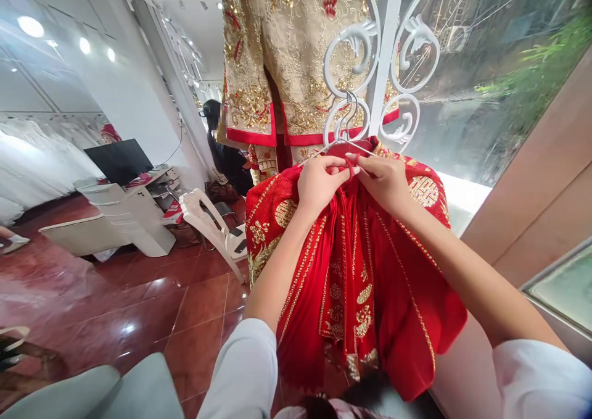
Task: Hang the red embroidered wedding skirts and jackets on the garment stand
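Observation:
A red garment with gold embroidery (pixel 402 252) hangs in front of me on metal hangers (pixel 350 113). At its neck, my left hand (pixel 320 183) is closed, with thumb and fingers pinching a thin red cord (pixel 350 166). Close beside it on the right, my right hand (pixel 383 181) is also closed, its fingertips pinched on the same cord. The cord makes a small loop between the two hands. Pleated red cloth and embroidered strips fall below my wrists. The exact ends of the cord are hidden by my fingers.
Behind the hangers stands a white scrollwork metal frame (pixel 386 55). A cream-and-gold embroidered garment (pixel 296 67) hangs above. A white chair (pixel 213 221), a desk with a monitor (pixel 119 161) and a person in dark clothes (pixel 231 160) are to the left. A window (pixel 476 86) lies right.

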Motion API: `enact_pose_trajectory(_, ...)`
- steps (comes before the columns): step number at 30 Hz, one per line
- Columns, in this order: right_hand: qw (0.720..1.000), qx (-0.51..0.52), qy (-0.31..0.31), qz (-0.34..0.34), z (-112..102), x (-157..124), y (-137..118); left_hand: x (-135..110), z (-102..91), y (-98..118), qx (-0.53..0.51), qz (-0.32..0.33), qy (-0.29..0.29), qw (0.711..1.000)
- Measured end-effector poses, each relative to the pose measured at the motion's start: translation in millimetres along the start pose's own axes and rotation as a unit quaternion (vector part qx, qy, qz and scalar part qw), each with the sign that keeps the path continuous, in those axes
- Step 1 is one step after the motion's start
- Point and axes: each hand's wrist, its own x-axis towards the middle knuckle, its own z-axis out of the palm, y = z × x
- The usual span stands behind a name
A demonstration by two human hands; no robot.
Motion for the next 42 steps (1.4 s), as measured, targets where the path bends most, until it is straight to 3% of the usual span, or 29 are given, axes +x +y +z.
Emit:
enact_pose_trajectory(3,0.999,-0.033,0.020,-0.027,7,-4,3,-2,-0.1,2,0.037,-0.001,-0.007,0.999)
enact_pose_trajectory(10,0.999,-0.026,-0.002,-0.043,11,-7,11,-9,-1.3,8,0.124,-0.001,-0.024,0.992)
enact_pose_trajectory(16,0.999,-0.010,-0.031,-0.040,7,-2,4,-13,3.0,3,0.164,0.053,-0.016,0.985)
enact_pose_trajectory(19,0.999,-0.005,-0.031,-0.004,0,1,-2,-17,3.8,1,0.177,0.104,-0.004,0.979)
enact_pose_trajectory(22,0.998,-0.028,-0.005,0.061,-12,-1,-5,-24,-2.4,1,0.225,0.139,0.063,0.962)
enact_pose_trajectory(24,0.994,-0.060,0.010,0.087,-20,-6,-7,-29,-9.1,1,0.267,0.138,0.101,0.948)
enact_pose_trajectory(27,0.991,-0.095,0.030,0.095,-27,-13,-9,-35,-16.6,-4,0.285,0.128,0.102,0.945)
enact_pose_trajectory(31,0.991,0.010,0.023,0.129,-31,-18,-13,-36,-14.4,-11,0.208,0.152,0.113,0.960)
enact_pose_trajectory(34,0.959,0.189,-0.013,0.212,-34,-20,-17,-36,-8.4,-8,0.069,0.152,0.093,0.981)
enact_pose_trajectory(38,0.859,0.401,-0.066,0.311,-33,-25,-23,-35,-7.5,0,-0.139,0.063,-0.003,0.988)
enact_pose_trajectory(42,0.798,0.481,-0.051,0.359,-32,-20,-22,-32,-19.6,3,-0.149,0.021,-0.041,0.988)
